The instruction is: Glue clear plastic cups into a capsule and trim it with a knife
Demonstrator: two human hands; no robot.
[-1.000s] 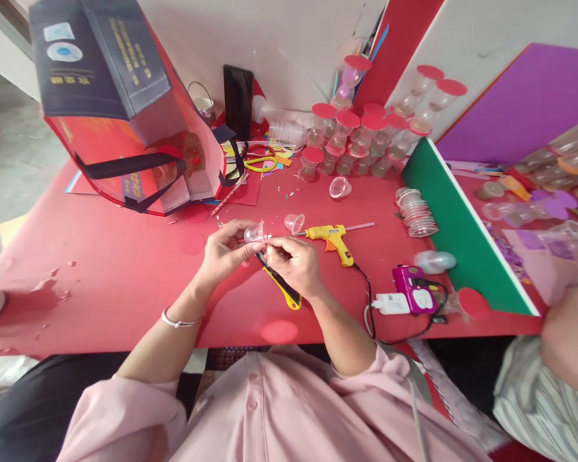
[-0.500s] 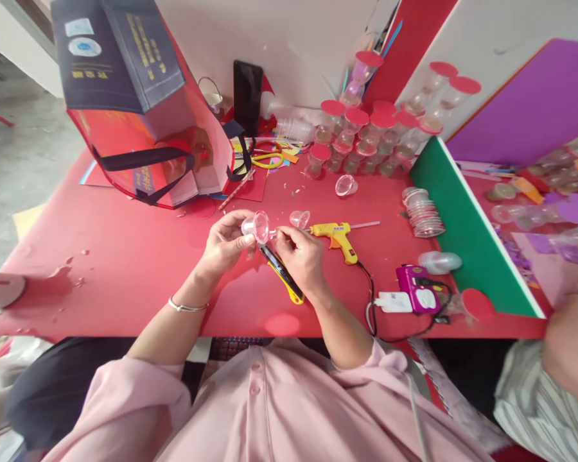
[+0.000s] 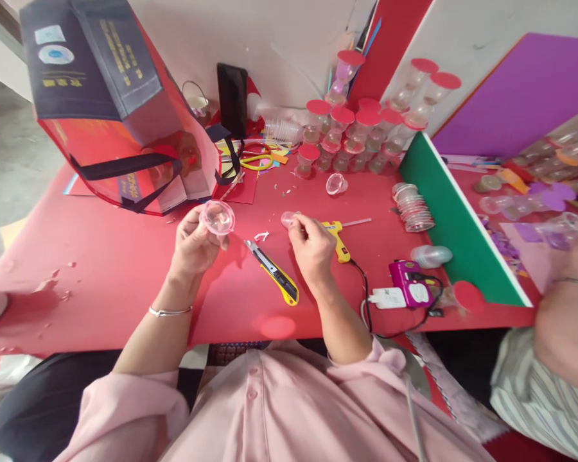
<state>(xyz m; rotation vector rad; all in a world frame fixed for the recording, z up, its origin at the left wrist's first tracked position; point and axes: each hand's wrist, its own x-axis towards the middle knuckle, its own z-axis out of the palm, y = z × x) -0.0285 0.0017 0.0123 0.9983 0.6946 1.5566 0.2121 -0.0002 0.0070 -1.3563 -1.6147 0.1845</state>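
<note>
In my left hand (image 3: 196, 247), a clear plastic cup (image 3: 217, 218) with a pinkish rim is gripped, its open mouth turned up toward me. My right hand (image 3: 313, 247) is closed, thumb and fingers pinching a second clear cup (image 3: 288, 219) at the table surface; the fingers hide part of it. Between the hands lies a yellow and black utility knife (image 3: 273, 273), its tip pointing up and left. Small whitish scraps (image 3: 261, 237) rest just beyond the tip. Past my right hand, a yellow glue gun (image 3: 341, 244) is partly covered by it.
A large red and dark bag (image 3: 125, 141) stands back left. Several red-capped cup pairs (image 3: 341, 131) are stacked behind, near a lone cup (image 3: 336, 184). Stacked cups (image 3: 413, 207), a green divider (image 3: 467, 218) and a purple power adapter (image 3: 409, 282) are on the right. Another person's arm (image 3: 568, 321) is beyond.
My left hand has drawn left with its cup, tipping the mouth upward. My right hand has moved right, onto the second cup. Whitish scraps now show on the table. The view has shifted slightly.
</note>
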